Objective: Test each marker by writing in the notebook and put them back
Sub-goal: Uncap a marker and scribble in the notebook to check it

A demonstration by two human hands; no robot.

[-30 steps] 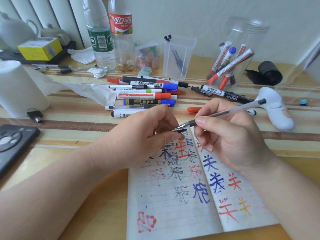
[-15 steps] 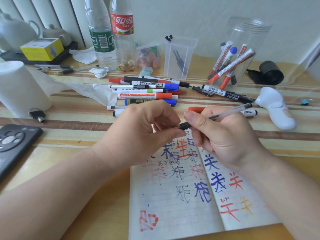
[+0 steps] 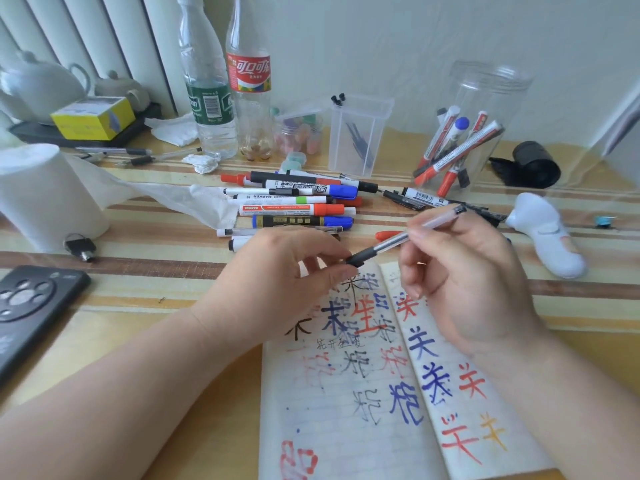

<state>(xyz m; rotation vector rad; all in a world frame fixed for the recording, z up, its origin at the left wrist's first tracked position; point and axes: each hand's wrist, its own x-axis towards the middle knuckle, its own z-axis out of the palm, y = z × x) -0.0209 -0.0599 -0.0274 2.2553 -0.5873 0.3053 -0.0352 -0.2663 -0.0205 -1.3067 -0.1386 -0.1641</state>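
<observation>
Looks like the cap has gone on since a second ago – the gel pen (image 3: 391,242) now ends in a blunt black stub where a fine tip showed. Left hand (image 3: 277,289) has its fingers curled, with thumb and forefinger pinching that black end, I'd guess to seat the cap properly. Just behind it lies the loose pile of markers (image 3: 298,209), probably the lot not yet put away. The open notebook (image 3: 346,403) sits under both hands, full of coloured test scribbles. Right hand (image 3: 467,282) pinches the clear barrel between thumb and fingers – bracing it against the push. Far right at the back, the clear jar (image 3: 491,88) already holds several markers, so that's likely where tested ones go.
</observation>
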